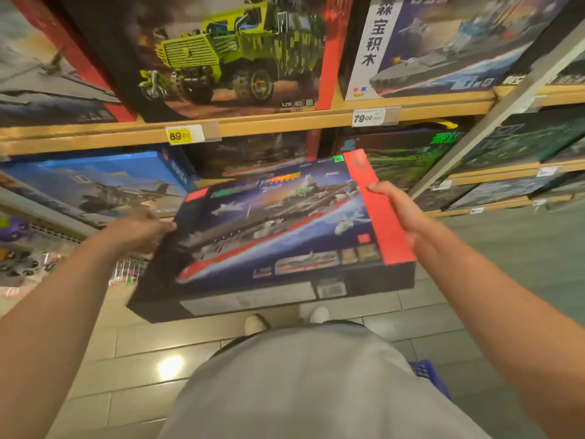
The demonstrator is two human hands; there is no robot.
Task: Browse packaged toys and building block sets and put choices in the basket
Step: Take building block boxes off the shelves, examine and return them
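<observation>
Where hands [397, 210] grip: carrier box [272, 236] edges.

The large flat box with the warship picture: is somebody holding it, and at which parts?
Yes. The large flat warship box is held at its two short ends: left hand at the dark end, right hand at the red-striped end.

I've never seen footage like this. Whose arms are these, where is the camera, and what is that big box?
There is no machine here: a person wears a camera on the head, looking down at their own arms. The left hand and right hand grip opposite ends of a building block box picturing an aircraft carrier. Behind it are store shelves with more sets, such as a green truck box, and price tags. A blue basket peeks out by the person's right leg on the tiled floor.
</observation>
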